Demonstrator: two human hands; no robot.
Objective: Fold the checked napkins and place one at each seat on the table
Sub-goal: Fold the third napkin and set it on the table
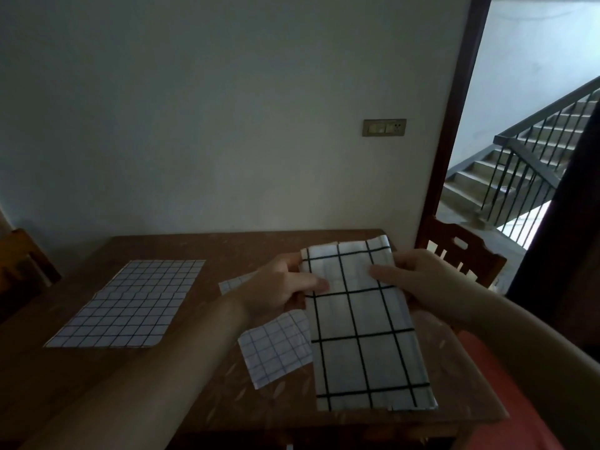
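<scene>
A folded white napkin with a wide black check (pixel 363 332) is held up over the right part of the brown table (pixel 181 245). My left hand (pixel 279 287) pinches its left edge near the top, thumb on the cloth. My right hand (pixel 418 280) grips its right edge at the same height. Under it lies a small-checked napkin (pixel 276 349), partly hidden by the held cloth and my left hand. A second small-checked napkin (pixel 130 306) lies spread flat on the left half of the table.
A wooden chair (pixel 461 254) stands at the table's right end, and another chair (pixel 22 264) shows at the left edge. The table stands against a white wall. An open doorway on the right leads to a staircase (pixel 526 157).
</scene>
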